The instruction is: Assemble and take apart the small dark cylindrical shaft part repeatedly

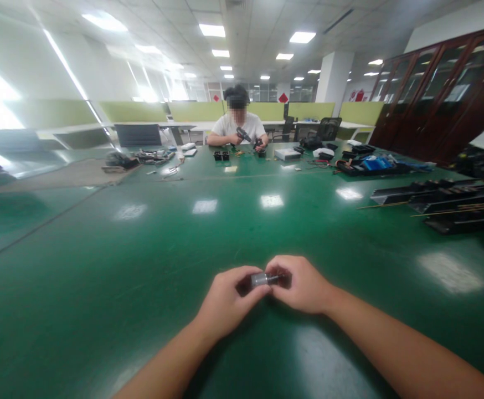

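Note:
Between my two hands is a small silver metal cylinder (259, 279), lying roughly level just above the green table, its exact kind too small to tell. My left hand (228, 299) is closed on it, the thumb below and the fingers above. From its right end runs a narrower dark part (276, 278), pinched by the curled fingers of my right hand (304, 284). Fingers partly cover both ends. The thumbs nearly meet at the middle of the piece.
Green tabletop (163, 238) surrounds my hands. Black metal rails (416, 194) and thin rods lie at right. Farther back is a dark tray (366, 168) with a blue item. Across the table a person (237, 123) holds a power drill (243, 134) near small black parts (221, 156).

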`<action>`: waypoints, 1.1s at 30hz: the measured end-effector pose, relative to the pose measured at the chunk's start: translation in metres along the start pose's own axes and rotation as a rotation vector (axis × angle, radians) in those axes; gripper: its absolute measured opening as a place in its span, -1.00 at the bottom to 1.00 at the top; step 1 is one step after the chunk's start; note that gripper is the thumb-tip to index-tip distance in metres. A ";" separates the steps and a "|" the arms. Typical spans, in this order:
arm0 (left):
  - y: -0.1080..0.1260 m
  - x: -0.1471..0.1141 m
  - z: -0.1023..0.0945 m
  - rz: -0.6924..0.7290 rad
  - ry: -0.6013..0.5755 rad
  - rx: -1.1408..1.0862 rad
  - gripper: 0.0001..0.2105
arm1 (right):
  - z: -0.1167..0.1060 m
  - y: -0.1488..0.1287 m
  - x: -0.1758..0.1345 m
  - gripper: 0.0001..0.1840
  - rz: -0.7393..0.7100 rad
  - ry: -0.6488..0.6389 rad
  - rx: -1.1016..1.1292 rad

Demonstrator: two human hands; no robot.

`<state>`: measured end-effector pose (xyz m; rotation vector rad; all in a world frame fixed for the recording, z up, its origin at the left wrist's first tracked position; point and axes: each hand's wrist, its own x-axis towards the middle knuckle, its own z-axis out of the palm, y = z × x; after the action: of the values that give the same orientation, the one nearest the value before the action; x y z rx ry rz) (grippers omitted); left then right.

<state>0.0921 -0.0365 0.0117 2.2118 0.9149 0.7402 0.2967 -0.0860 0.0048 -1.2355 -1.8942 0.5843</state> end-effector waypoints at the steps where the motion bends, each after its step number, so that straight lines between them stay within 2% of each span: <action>1: 0.000 0.000 0.000 -0.005 0.001 0.001 -0.81 | 0.000 0.000 0.000 -0.79 -0.001 0.002 0.000; 9: -0.002 0.000 0.000 0.022 0.068 -0.023 -0.80 | 0.002 0.002 0.000 -0.82 -0.003 0.019 -0.003; 22: -0.001 0.001 0.001 0.207 0.069 -0.078 -0.80 | 0.002 0.004 0.001 -0.83 0.005 0.026 -0.032; 33: 0.001 0.000 0.000 0.201 0.085 -0.055 -0.81 | 0.002 0.003 0.002 -0.86 0.017 0.039 -0.036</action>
<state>0.0922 -0.0365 0.0125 2.2606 0.7093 0.9475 0.2961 -0.0825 0.0021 -1.2780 -1.8705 0.5335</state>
